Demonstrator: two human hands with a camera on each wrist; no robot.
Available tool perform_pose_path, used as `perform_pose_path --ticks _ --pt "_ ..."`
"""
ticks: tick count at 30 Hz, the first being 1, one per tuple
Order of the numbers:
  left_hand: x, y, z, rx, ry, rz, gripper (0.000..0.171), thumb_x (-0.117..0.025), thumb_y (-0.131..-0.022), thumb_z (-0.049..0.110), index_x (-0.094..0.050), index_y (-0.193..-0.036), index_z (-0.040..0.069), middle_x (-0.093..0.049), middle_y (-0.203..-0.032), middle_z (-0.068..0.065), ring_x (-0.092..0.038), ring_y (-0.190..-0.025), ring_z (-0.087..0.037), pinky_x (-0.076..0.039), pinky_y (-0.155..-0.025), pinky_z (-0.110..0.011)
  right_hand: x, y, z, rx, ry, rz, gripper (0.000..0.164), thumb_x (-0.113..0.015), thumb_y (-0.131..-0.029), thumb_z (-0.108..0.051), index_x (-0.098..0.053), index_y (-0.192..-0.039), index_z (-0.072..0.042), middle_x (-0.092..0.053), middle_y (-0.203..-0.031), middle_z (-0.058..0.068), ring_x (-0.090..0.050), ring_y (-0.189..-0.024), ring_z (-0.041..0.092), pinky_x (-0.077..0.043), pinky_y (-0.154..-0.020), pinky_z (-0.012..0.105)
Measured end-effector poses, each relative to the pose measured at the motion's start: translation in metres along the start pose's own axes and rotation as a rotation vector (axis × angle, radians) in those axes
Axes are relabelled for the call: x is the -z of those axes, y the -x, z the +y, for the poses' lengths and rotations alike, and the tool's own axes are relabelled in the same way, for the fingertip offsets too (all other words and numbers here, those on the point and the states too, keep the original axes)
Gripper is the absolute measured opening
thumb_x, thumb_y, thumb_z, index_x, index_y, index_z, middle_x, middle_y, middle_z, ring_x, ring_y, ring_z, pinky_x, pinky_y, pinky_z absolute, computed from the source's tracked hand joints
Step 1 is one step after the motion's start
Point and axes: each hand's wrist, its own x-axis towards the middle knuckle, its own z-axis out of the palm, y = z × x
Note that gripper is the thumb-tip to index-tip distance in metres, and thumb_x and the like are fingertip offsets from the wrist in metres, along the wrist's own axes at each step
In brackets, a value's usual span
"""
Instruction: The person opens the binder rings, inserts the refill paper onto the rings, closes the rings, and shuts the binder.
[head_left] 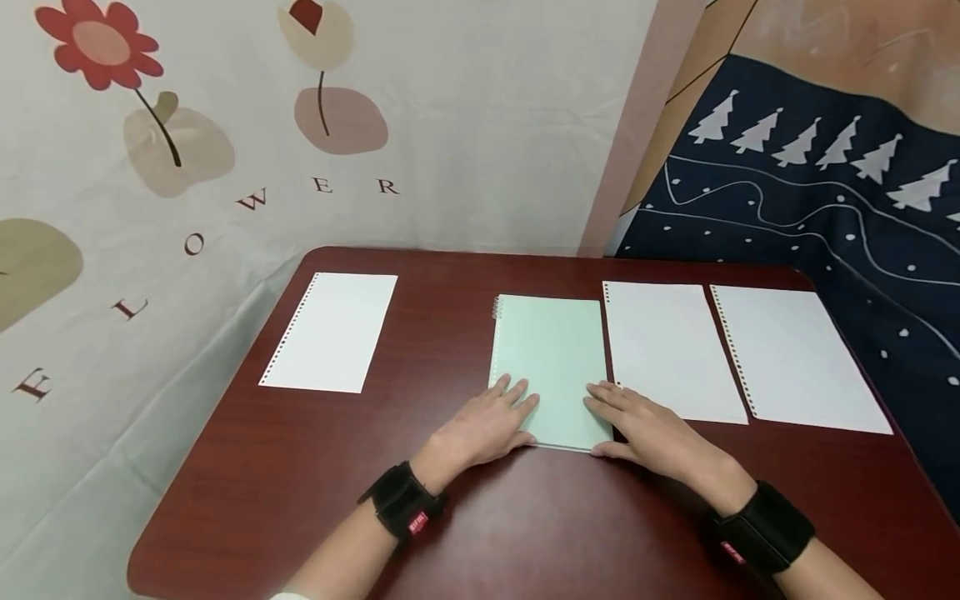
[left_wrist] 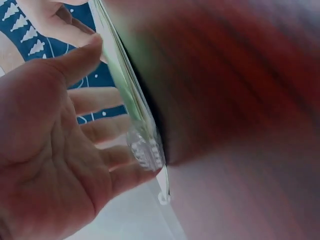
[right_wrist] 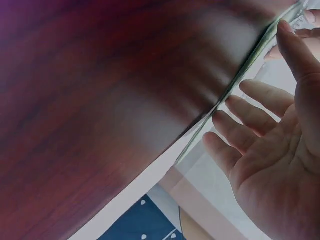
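Observation:
A pale green notebook [head_left: 551, 350] lies closed on the table, with a clear ring binding [left_wrist: 145, 150] along its left side. At its lower left, my left hand [head_left: 483, 423] rests with the fingers extended over the binding edge and the thumb by the near edge. My right hand [head_left: 651, 429] lies at the lower right side, its fingers extended onto the cover and its thumb at the near corner. Seen from the wrists, both palms face the notebook's thin page edges, and neither hand curls round it.
One loose punched sheet [head_left: 330, 333] lies to the left on the dark red table [head_left: 247, 475]. Two more, a nearer sheet [head_left: 675, 350] and an outer sheet [head_left: 798, 358], lie right of the notebook. A printed cloth [head_left: 487, 125] hangs behind the table.

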Motion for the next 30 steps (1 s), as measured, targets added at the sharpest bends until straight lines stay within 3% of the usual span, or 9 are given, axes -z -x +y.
perform_pose_path --ticks 4,8,12,14,16,19,21,23,30 --pt "0.002 0.003 -0.005 -0.039 0.013 0.0 0.057 -0.043 -0.102 0.045 -0.04 -0.149 0.014 -0.033 -0.153 -0.014 -0.028 -0.14 -0.036 -0.033 -0.108 -0.041 0.006 0.001 0.0 -0.03 -0.027 0.015 0.071 -0.073 -0.084 -0.045 -0.054 -0.137 -0.001 -0.044 -0.145 0.017 -0.04 -0.133 0.038 -0.041 -0.098 0.051" --pt "0.002 0.005 -0.009 -0.054 0.071 0.003 0.054 -0.038 -0.104 0.043 -0.038 -0.15 0.014 -0.031 -0.154 -0.013 -0.027 -0.14 -0.037 -0.03 -0.109 -0.042 0.011 0.001 -0.001 -0.117 -0.08 0.079 0.076 -0.07 -0.084 -0.053 -0.053 -0.138 -0.001 -0.045 -0.143 0.02 -0.04 -0.131 0.037 -0.043 -0.095 0.052" --pt "0.002 0.005 -0.012 -0.066 0.113 0.014 0.054 -0.036 -0.105 0.041 -0.036 -0.151 0.014 -0.031 -0.154 -0.014 -0.026 -0.14 -0.038 -0.029 -0.109 -0.043 0.017 -0.001 -0.003 -0.293 -0.196 0.141 0.072 -0.062 -0.09 -0.053 -0.054 -0.133 0.004 -0.059 -0.12 0.018 -0.057 -0.107 0.031 -0.049 -0.084 0.048" --pt "0.002 0.005 -0.013 -0.074 0.119 0.025 0.054 -0.036 -0.105 0.041 -0.036 -0.151 0.014 -0.032 -0.154 -0.014 -0.027 -0.14 -0.038 -0.03 -0.109 -0.043 0.02 -0.001 -0.002 -0.392 -0.324 0.117 0.064 -0.058 -0.094 -0.05 -0.059 -0.126 0.006 -0.065 -0.101 0.011 -0.061 -0.09 0.024 -0.05 -0.074 0.041" --pt "0.002 0.006 -0.013 -0.075 0.126 0.029 0.054 -0.036 -0.105 0.041 -0.036 -0.151 0.014 -0.032 -0.154 -0.014 -0.027 -0.14 -0.037 -0.031 -0.108 -0.043 0.023 -0.001 -0.002 -0.486 -0.543 0.051 0.056 -0.055 -0.097 -0.046 -0.063 -0.116 0.006 -0.066 -0.086 0.007 -0.06 -0.075 0.019 -0.048 -0.062 0.033" --pt "0.001 0.007 -0.012 -0.069 0.128 0.033 0.054 -0.037 -0.105 0.041 -0.035 -0.152 0.015 -0.032 -0.154 -0.013 -0.026 -0.14 -0.037 -0.031 -0.108 -0.043 0.021 -0.001 0.0 -0.58 -0.872 -0.058 0.048 -0.054 -0.099 -0.038 -0.064 -0.11 0.007 -0.067 -0.08 0.01 -0.058 -0.068 0.018 -0.043 -0.054 0.025" --pt "0.0 0.007 -0.011 -0.063 0.124 0.034 0.055 -0.039 -0.104 0.041 -0.035 -0.152 0.015 -0.032 -0.154 -0.013 -0.027 -0.14 -0.037 -0.032 -0.108 -0.043 0.018 0.0 0.0 -0.602 -1.018 -0.092 0.043 -0.055 -0.1 -0.032 -0.063 -0.111 0.009 -0.067 -0.081 0.014 -0.057 -0.067 0.018 -0.041 -0.051 0.023" --pt "0.0 0.006 -0.01 -0.058 0.108 0.039 0.056 -0.042 -0.103 0.042 -0.035 -0.152 0.016 -0.032 -0.153 -0.013 -0.028 -0.14 -0.037 -0.035 -0.106 -0.044 0.015 0.001 -0.001 -0.586 -1.07 -0.092 0.039 -0.056 -0.1 -0.026 -0.061 -0.112 0.01 -0.068 -0.08 0.015 -0.057 -0.065 0.018 -0.042 -0.051 0.023" --pt "0.002 0.002 -0.002 -0.063 -0.006 0.103 0.065 -0.059 -0.095 0.046 -0.038 -0.15 0.017 -0.04 -0.147 -0.013 -0.04 -0.133 -0.038 -0.047 -0.094 -0.043 0.015 0.001 -0.007 -0.586 -1.093 -0.04 0.033 -0.057 -0.099 -0.021 -0.056 -0.108 0.011 -0.071 -0.083 0.019 -0.069 -0.079 0.03 -0.05 -0.054 0.027"
